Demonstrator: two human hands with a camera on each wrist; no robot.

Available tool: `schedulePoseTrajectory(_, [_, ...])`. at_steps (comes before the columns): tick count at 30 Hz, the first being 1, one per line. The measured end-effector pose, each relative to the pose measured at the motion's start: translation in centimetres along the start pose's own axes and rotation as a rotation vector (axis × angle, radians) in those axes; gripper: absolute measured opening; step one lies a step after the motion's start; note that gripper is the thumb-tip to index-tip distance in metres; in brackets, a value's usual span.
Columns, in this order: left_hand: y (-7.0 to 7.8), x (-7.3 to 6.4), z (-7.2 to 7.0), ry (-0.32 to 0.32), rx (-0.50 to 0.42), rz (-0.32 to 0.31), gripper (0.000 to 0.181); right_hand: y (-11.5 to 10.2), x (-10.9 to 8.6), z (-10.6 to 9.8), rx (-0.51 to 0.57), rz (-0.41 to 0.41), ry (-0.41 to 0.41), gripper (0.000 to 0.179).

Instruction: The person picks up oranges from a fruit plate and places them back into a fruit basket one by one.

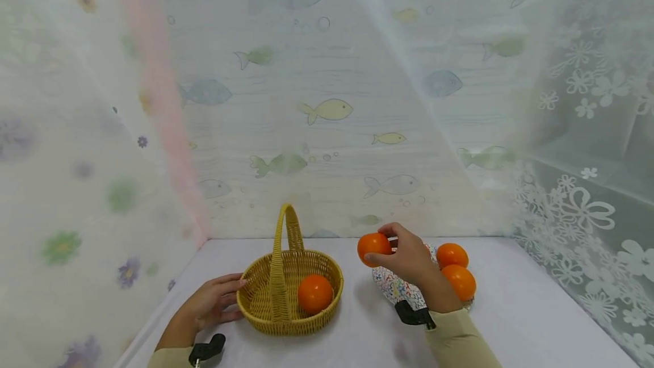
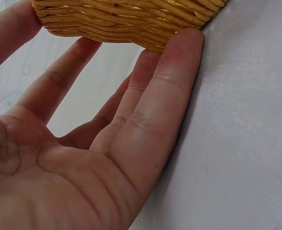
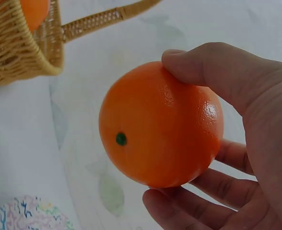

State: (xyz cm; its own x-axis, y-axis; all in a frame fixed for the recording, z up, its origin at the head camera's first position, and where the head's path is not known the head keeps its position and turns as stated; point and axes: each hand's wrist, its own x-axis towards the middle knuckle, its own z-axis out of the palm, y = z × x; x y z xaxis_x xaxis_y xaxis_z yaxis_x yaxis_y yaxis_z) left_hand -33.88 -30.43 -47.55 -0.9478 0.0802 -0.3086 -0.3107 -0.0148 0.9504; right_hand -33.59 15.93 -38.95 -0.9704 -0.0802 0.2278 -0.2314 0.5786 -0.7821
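An orange with a small green stem spot is gripped between the thumb and fingers of my right hand, raised over the left part of a patterned plate. To the left stands a yellow wicker basket with a tall handle; another orange lies inside it, on the right. My left hand rests against the basket's left side with fingers extended. In the left wrist view its fingertips touch the woven wall low down, near the tablecloth.
Two more oranges, one behind and one in front, sit at the plate's right side, partly behind my right forearm. A white cloth covers the table. Printed curtains with fish and flowers hang behind and on both sides.
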Motion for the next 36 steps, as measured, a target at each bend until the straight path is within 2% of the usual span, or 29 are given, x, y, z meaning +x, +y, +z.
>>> schedulePoseTrajectory(11, [-0.1, -0.2, 0.0, 0.0, 0.01, 0.01, 0.076, -2.3, 0.2, 1.5, 0.081, -0.027, 0.001, 0.069])
schedulePoseTrajectory(20, [-0.4, -0.1, -0.1, 0.01, 0.016, -0.002, 0.076, -2.5, -0.2, 2.9, 0.07, -0.025, -0.014, 0.067])
schedulePoseTrajectory(29, [-0.2, -0.1, 0.1, 0.025, 0.013, 0.002, 0.073, -2.7, -0.1, 4.3, 0.08, -0.103, -0.038, 0.062])
schedulePoseTrajectory(36, [0.0, -0.1, 0.0, 0.016, 0.022, 0.009, 0.075, -3.9, -0.6, 4.4, 0.084, -0.149, -0.024, 0.061])
